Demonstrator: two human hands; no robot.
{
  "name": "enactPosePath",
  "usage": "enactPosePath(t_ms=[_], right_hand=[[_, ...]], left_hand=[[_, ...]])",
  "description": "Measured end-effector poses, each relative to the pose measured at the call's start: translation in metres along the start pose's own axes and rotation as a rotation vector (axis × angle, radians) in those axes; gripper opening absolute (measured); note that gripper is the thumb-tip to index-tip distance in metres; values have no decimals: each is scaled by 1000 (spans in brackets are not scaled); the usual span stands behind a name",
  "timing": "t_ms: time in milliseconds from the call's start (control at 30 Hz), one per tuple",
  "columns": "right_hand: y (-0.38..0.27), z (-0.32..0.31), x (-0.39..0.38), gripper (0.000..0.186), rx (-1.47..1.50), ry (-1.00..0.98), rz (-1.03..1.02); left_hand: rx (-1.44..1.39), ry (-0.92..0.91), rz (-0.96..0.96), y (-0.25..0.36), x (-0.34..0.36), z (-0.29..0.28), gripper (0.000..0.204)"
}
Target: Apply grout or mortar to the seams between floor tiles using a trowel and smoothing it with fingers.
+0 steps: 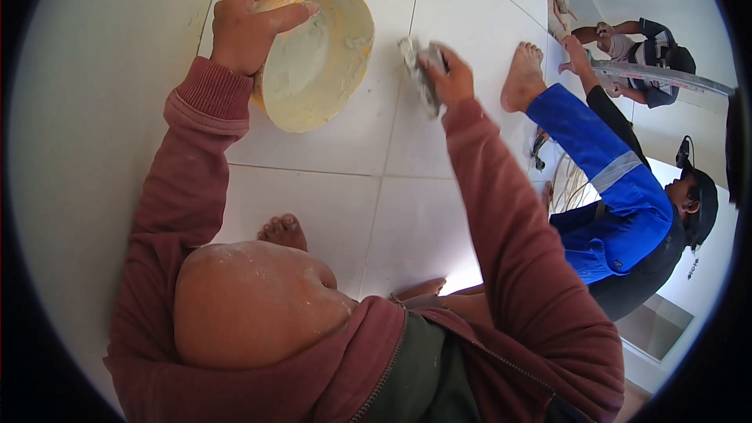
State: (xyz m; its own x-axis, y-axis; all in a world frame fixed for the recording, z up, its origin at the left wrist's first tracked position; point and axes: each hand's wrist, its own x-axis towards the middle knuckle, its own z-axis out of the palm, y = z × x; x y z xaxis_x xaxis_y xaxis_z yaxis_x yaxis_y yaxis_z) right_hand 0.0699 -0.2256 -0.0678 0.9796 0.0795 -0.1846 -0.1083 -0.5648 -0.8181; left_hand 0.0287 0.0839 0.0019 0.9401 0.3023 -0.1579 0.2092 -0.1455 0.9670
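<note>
A yellow bucket [354, 70] lies tilted on the white tiles, its mouth turned toward me. Pale wet paste [299, 59] coats its bottom and inner wall. My left hand [239, 30] is closed over the bucket's left rim, with the thumb inside and paste on the fingertips. To the right of the bucket, apart from it, my right hand [454, 81] is wrapped round a putty knife [427, 82]. Its blade is smeared with the same paste, and the hand hides most of the handle.
White floor tiles [313, 188] spread under me; a pale wall [94, 110] rises on my left. Close on my right sits a person in blue trousers [603, 160], one bare foot [523, 78] near my right hand. Farther off, another person crouches beyond a long metal bar [650, 74].
</note>
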Motion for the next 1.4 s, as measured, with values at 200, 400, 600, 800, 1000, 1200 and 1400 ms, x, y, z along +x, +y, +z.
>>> enactPosePath(t_ms=[200,400,600,800,1000,1200,1400], right_hand=[[-15,9,7,49,-529,-134,-214],[17,-6,-82,50,-309,-499,-119],[1,-18,-53,38,-43,-110,-46],[2,6,-79,44,-196,-459,-62],[-7,-12,11,41,-282,30,-128],[-48,33,12,30,-1093,-17,-103],[-47,36,-91,24,-1055,-250,34]], left_hand=[[63,12,44,2,-2,0,46],[-124,-84,-33,-10,0,-8,45],[35,-20,18,-4,3,0,47],[46,-5,19,-13,2,-8,45],[126,-4,33,-3,0,-2,43],[-95,-79,-24,-1,1,-1,41],[-35,-20,29,-6,3,-6,41]])
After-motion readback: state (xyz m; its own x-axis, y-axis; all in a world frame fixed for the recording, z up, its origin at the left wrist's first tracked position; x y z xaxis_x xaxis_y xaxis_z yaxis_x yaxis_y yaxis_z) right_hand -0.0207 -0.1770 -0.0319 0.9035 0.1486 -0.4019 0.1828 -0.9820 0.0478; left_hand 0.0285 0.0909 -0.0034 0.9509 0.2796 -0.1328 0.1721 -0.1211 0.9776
